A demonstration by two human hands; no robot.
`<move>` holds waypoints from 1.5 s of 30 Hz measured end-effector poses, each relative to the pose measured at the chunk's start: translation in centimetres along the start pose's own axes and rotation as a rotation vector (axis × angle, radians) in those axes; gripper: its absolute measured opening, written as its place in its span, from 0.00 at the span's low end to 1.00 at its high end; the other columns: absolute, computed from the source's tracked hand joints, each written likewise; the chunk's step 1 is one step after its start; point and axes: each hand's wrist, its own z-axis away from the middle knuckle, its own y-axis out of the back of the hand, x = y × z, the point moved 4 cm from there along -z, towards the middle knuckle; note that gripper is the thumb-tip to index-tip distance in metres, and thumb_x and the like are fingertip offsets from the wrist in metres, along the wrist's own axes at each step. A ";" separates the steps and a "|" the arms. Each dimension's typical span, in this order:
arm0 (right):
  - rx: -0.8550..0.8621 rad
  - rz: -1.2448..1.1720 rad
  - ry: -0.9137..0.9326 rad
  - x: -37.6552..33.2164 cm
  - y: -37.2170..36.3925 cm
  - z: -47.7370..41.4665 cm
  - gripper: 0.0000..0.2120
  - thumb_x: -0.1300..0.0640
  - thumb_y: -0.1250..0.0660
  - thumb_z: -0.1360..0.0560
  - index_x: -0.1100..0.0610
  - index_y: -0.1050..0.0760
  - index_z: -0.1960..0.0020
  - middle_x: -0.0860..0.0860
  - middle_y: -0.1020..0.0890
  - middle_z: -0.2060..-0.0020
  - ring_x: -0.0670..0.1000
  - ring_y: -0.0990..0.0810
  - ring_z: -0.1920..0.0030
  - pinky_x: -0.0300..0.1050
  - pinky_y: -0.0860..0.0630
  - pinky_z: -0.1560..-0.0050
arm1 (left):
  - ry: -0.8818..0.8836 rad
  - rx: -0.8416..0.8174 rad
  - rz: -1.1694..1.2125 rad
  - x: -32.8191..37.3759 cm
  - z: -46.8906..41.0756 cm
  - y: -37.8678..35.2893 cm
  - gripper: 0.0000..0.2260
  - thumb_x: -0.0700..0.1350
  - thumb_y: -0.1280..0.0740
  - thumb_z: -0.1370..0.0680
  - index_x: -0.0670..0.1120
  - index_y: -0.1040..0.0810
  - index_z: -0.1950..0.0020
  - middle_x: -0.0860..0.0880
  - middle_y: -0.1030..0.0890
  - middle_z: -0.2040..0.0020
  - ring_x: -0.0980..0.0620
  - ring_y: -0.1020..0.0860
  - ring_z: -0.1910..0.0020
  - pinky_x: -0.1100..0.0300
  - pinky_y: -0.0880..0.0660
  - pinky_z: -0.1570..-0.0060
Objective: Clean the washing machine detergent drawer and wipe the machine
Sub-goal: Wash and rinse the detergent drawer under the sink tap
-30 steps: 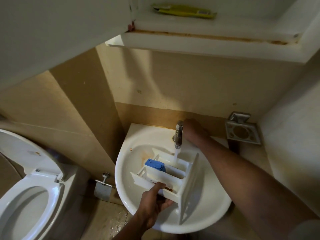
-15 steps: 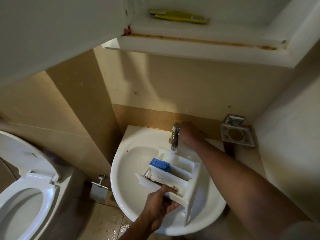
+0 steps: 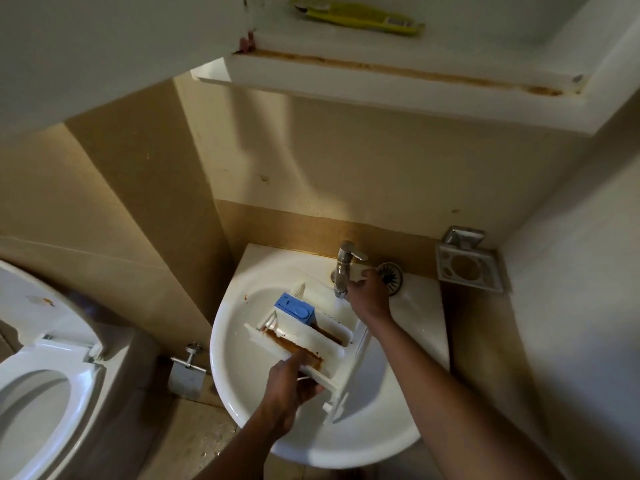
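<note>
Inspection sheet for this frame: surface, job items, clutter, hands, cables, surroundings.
Surface: white sink, stained at the rim near the wall.
Job's things: detergent drawer lies in the basin with brown residue along its compartments; blue insert is in place; tap runs water into the drawer's far end.
Clutter: round drain cover on the sink ledge; yellow packet on the shelf above.
Hands: left hand grips the drawer's near edge; right hand is at the tap spout, grip unclear.
Cables: nothing seen.
Surroundings: toilet to the left, seat down, lid up; metal paper holder; wall-mounted holder.
</note>
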 end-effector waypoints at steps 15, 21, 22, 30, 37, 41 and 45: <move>-0.310 0.234 -0.267 7.2 3.9 5.0 0.26 0.52 0.34 0.22 0.60 0.35 0.29 0.56 0.24 0.40 0.54 0.22 0.46 0.47 0.21 0.52 | 0.155 -0.350 -0.649 6.1 -3.2 0.3 0.26 0.54 0.33 0.33 0.43 0.26 0.39 0.37 0.20 0.40 0.38 0.19 0.44 0.50 0.21 0.46; -0.255 0.021 -0.323 8.3 3.3 7.2 0.07 0.62 0.38 0.23 0.58 0.22 0.51 0.57 0.17 0.58 0.55 0.17 0.58 0.44 0.23 0.61 | 0.288 -0.465 -0.850 8.0 -4.8 -0.7 0.24 0.51 0.28 0.29 0.46 0.27 0.35 0.37 0.19 0.40 0.38 0.20 0.41 0.44 0.22 0.38; -0.249 0.026 -0.322 8.3 3.1 7.4 0.08 0.62 0.39 0.23 0.60 0.21 0.50 0.59 0.17 0.56 0.56 0.17 0.57 0.45 0.23 0.61 | 0.314 -0.473 -0.903 8.4 -5.0 -0.9 0.21 0.48 0.29 0.27 0.46 0.27 0.35 0.38 0.19 0.41 0.38 0.20 0.42 0.43 0.23 0.38; -0.159 0.089 -0.433 8.1 1.7 9.5 0.03 0.60 0.41 0.22 0.60 0.33 0.52 0.54 0.29 0.61 0.49 0.29 0.63 0.42 0.33 0.66 | 0.279 -0.396 -1.216 11.0 -5.7 -2.5 0.07 0.36 0.41 0.20 0.41 0.25 0.55 0.42 0.24 0.55 0.46 0.25 0.57 0.52 0.27 0.46; 0.022 -0.354 -0.575 12.8 -1.4 12.2 0.27 0.52 0.35 0.40 0.73 0.28 0.51 0.59 0.22 0.64 0.61 0.18 0.61 0.59 0.20 0.59 | 0.251 -0.477 -1.434 11.2 -7.0 -4.1 0.21 0.43 0.31 0.22 0.37 0.29 0.31 0.37 0.21 0.38 0.36 0.21 0.41 0.42 0.21 0.42; 0.127 -0.685 -0.669 10.5 -2.6 15.1 0.10 0.66 0.35 0.28 0.71 0.25 0.49 0.66 0.17 0.57 0.64 0.16 0.58 0.56 0.17 0.61 | -0.006 -0.492 -1.586 12.3 -7.5 -7.0 0.15 0.42 0.35 0.20 0.36 0.25 0.35 0.38 0.20 0.41 0.39 0.18 0.44 0.51 0.20 0.46; 0.240 -0.960 -0.658 10.3 -4.0 15.0 0.13 0.71 0.36 0.24 0.64 0.26 0.41 0.63 0.17 0.48 0.62 0.17 0.50 0.53 0.17 0.59 | -0.424 -0.464 -1.856 13.2 -6.9 -10.1 0.13 0.43 0.37 0.20 0.38 0.23 0.38 0.44 0.20 0.44 0.49 0.22 0.50 0.60 0.25 0.45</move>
